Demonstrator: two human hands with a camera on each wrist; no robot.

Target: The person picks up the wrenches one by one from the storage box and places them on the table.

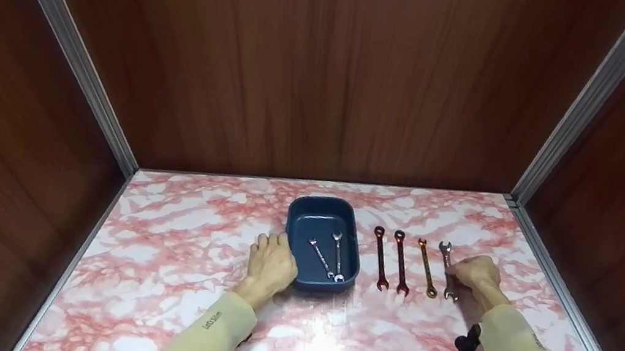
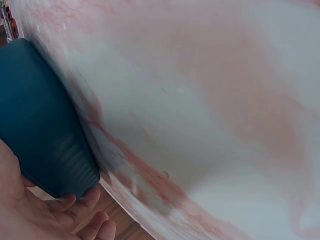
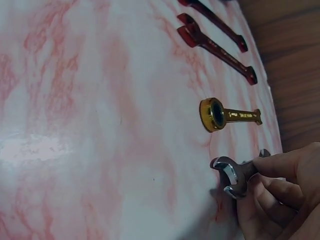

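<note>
At the right of the row, my right hand [image 1: 478, 271] pinches the middle of a silver open-end wrench [image 3: 240, 175] between thumb and fingers. That wrench is at the table, its two open ends showing. My left hand [image 1: 272, 264] holds the left side of a dark blue plastic bin [image 1: 311, 285], with fingertips [image 2: 90, 196] bent at its rim. Inside the bin lie two smaller silver wrenches, one slanted [image 1: 322, 257] and one more upright [image 1: 339, 257]. Left of my right hand lies a gold combination wrench [image 3: 240, 116].
Two dark red combination wrenches [image 1: 380, 259] [image 1: 402, 263] lie side by side between the bin and the gold wrench. The red-and-white marbled table [image 1: 186, 231] is bounded by brown wood-grain panels [image 1: 329, 66] with metal edge strips [image 1: 70, 53].
</note>
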